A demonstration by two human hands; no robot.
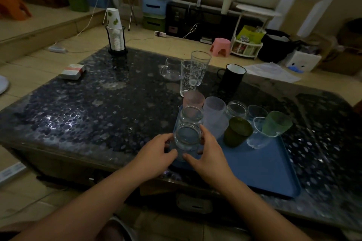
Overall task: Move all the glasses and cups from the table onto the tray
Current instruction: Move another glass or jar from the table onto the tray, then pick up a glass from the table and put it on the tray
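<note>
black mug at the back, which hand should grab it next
Right, probably. The black mug stands on the right hand side, beyond the tray; the left hand would cross over the glasses.

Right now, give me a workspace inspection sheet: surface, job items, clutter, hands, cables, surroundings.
Surface: dark speckled table, glossy.
Job items: blue tray holds jars, frosted cups, green cups; still off it: two tall glasses, glass mug, black mug.
Clutter: paper-cup stack in holder, small box.
Hands: left hand and right hand both around a jar at the tray's near-left corner.
Cables: several on the floor behind, with a power strip.
Surroundings: pink stool, bins, shelving.
</note>
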